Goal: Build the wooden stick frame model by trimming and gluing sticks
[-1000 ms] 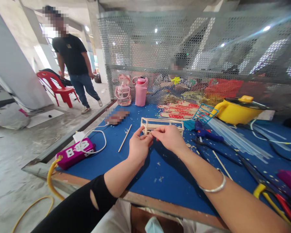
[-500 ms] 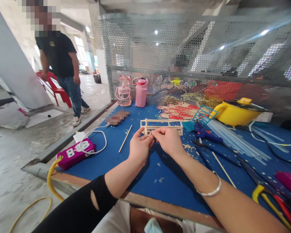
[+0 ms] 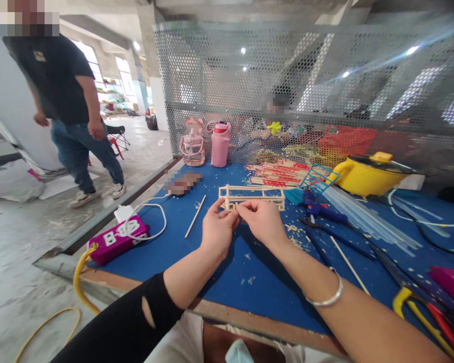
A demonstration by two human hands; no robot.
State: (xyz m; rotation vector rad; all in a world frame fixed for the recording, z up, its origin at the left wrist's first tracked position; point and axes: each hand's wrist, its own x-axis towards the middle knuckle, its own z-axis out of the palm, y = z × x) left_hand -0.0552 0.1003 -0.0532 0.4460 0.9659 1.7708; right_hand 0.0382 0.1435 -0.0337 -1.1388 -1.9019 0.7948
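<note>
A small frame of pale wooden sticks [image 3: 263,192] is held over the blue table [image 3: 227,292], its long side running left to right. My left hand [image 3: 218,228] pinches its lower left corner with thumb and fingers. Close against it, my right hand [image 3: 265,219] has its fingertips pressed together at the frame's lower edge, covering part of it. Any small piece between the fingertips is too hidden to tell. A loose stick [image 3: 195,217] lies left of my left hand. Right of my right hand rests a blue glue gun [image 3: 325,209].
Red-tipped sticks [image 3: 283,173], a yellow pot [image 3: 371,175], clear glue sticks [image 3: 374,219] and pliers [image 3: 340,239] lie at the right. Two pink bottles [image 3: 220,146] stand behind. A purple power strip [image 3: 117,239] is at the left. A person [image 3: 71,101] is beyond the table.
The person beyond the table has moved left and nearer. My hands and the stick frame have barely moved.
</note>
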